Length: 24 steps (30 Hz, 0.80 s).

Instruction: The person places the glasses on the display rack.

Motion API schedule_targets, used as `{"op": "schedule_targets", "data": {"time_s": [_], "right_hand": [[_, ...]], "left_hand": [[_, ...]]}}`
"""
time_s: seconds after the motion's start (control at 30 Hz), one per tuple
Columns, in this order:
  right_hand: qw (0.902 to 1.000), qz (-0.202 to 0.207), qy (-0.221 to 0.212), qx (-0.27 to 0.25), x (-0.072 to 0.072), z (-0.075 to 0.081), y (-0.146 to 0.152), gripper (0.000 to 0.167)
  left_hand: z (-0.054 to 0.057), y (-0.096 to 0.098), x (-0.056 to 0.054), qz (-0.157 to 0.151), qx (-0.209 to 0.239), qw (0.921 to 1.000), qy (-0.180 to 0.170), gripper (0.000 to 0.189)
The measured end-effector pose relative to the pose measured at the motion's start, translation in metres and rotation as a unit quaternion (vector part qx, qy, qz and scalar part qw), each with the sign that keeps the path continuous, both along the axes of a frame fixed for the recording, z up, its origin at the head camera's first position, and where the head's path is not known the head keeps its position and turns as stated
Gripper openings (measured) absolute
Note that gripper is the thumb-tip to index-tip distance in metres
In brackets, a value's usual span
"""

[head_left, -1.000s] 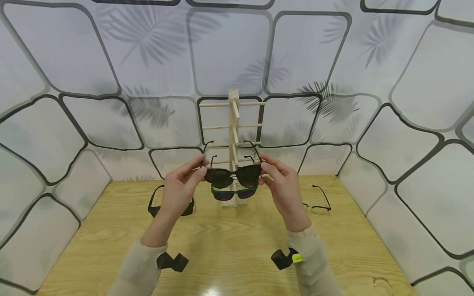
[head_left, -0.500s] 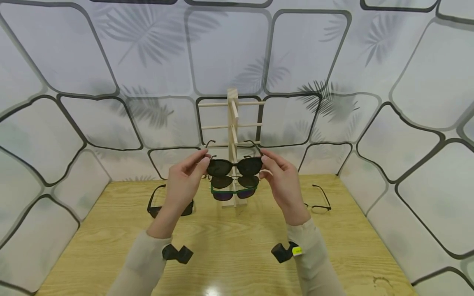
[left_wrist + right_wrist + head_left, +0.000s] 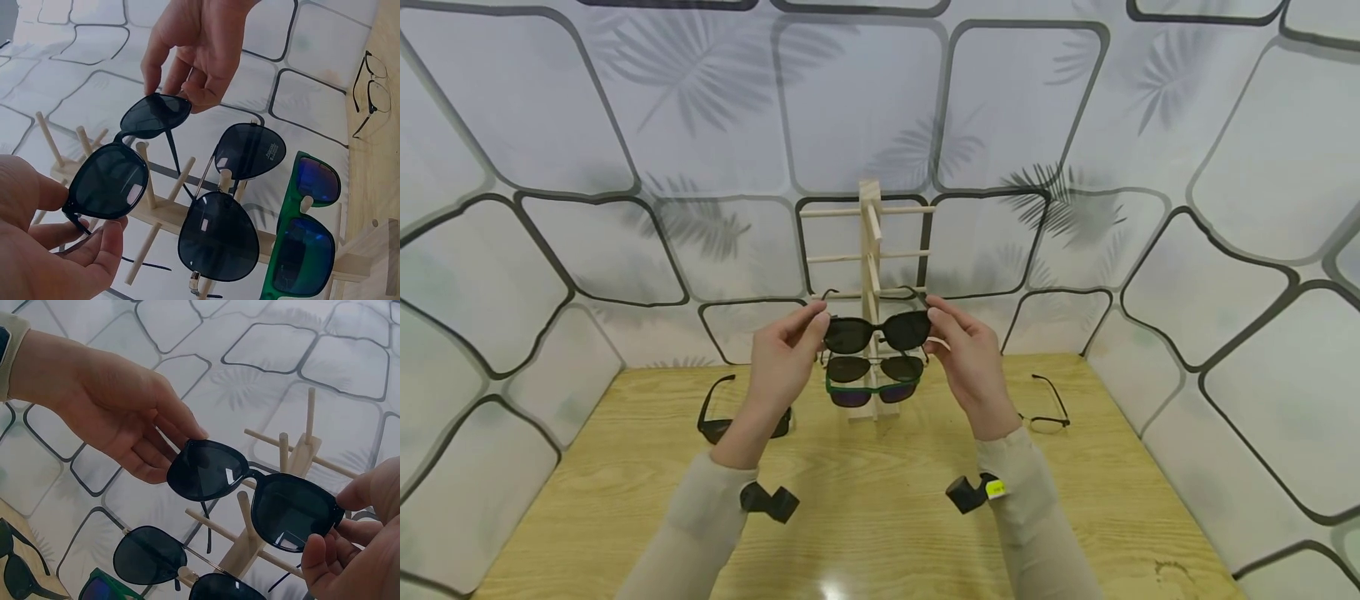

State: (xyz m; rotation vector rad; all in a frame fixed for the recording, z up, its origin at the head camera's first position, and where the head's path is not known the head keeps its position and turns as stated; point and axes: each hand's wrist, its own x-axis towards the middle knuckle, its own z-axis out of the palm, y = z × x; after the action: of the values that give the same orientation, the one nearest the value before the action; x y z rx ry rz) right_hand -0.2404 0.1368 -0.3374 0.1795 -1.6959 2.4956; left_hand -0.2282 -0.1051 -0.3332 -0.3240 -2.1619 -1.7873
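Black sunglasses are held between both hands in front of a wooden eyewear stand, lenses facing me. My left hand pinches one end of the frame near the hinge. At the opposite end, my right hand pinches the frame between thumb and fingers. In the left wrist view, the temples reach back among the stand's pegs. Just below hang dark aviator sunglasses with a thin metal frame. Lowest on the stand are green-framed sunglasses with bluish-purple lenses.
On the wooden table, another black pair of sunglasses lies at the left, partly behind my left wrist. Thin-framed eyeglasses lie at the right. Bare pegs stick out of the stand's upper part. A patterned backdrop encloses the table.
Both hands have moved forward and slightly up with the black sunglasses, bringing them toward the stand. The aviator pair beneath, earlier mostly covered, now shows fully.
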Motion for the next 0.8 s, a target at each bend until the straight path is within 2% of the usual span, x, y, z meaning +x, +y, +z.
{"op": "schedule_targets", "data": {"time_s": [0.17,0.37,0.8], "right_hand": [[1.0000,-0.005,-0.003,0.000,-0.003,0.000,-0.001,0.040],[0.9999,0.004,-0.001,0.012,-0.005,-0.003,-0.002,0.044],[0.9997,-0.008,0.000,0.022,-0.010,-0.008,-0.002,0.043]], "left_hand": [[-0.002,0.001,-0.004,0.010,-0.010,0.9999,0.000,0.038],[-0.004,0.001,-0.007,0.017,-0.010,0.9998,0.004,0.038],[-0.010,0.002,-0.013,0.009,-0.002,0.9999,0.010,0.038]]}}
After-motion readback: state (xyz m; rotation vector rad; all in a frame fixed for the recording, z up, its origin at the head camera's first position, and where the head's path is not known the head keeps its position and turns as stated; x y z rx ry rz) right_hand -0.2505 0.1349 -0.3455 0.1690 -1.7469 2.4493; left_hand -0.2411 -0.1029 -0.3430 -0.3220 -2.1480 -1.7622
